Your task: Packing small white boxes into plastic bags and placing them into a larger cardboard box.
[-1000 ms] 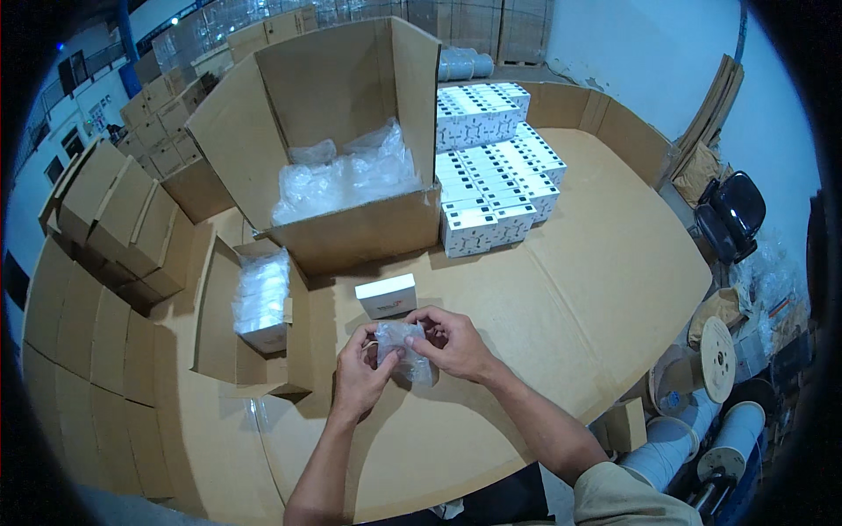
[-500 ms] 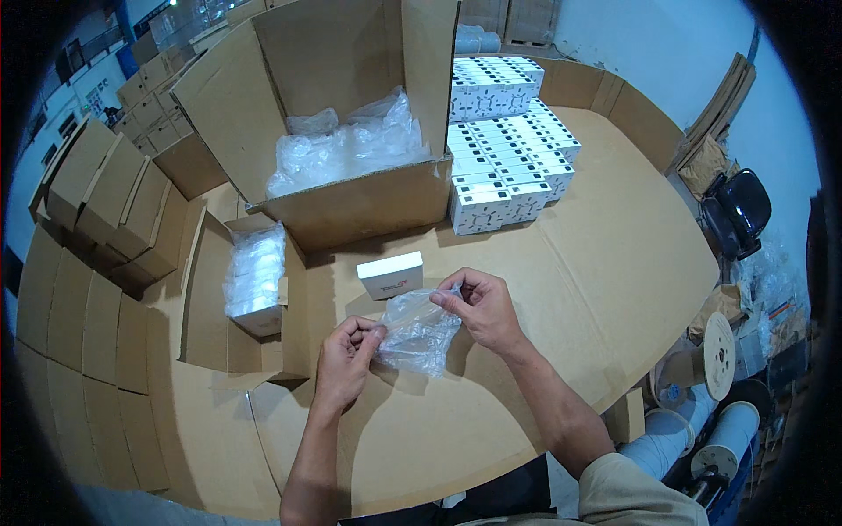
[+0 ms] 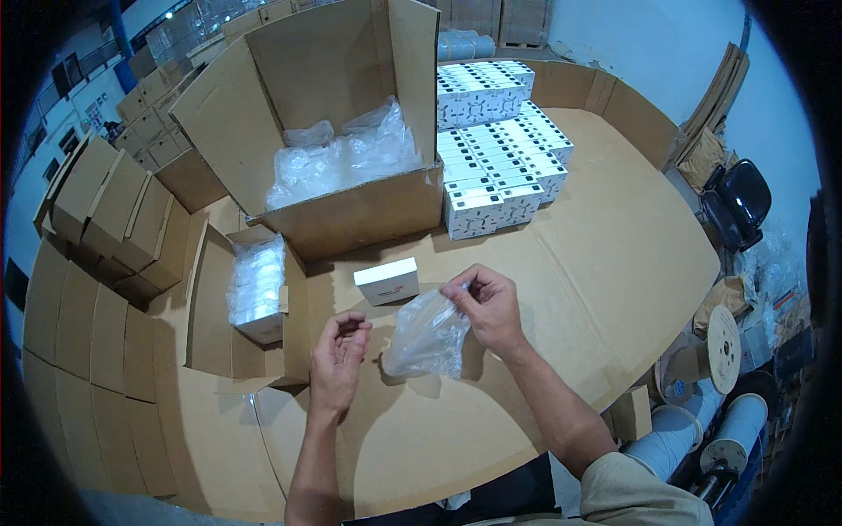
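Left hand (image 3: 338,364) has let go, fingers loosely parted and free; clear bag (image 3: 425,340) now hangs from right hand's (image 3: 493,311) pinching grip.

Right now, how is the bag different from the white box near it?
The bag is see-through; the white box is not.
The bag is crinkled; the white box has straight edges.
The bag is pinched in the right hand; the white box sits on the table.
Both are in front of the big carton.
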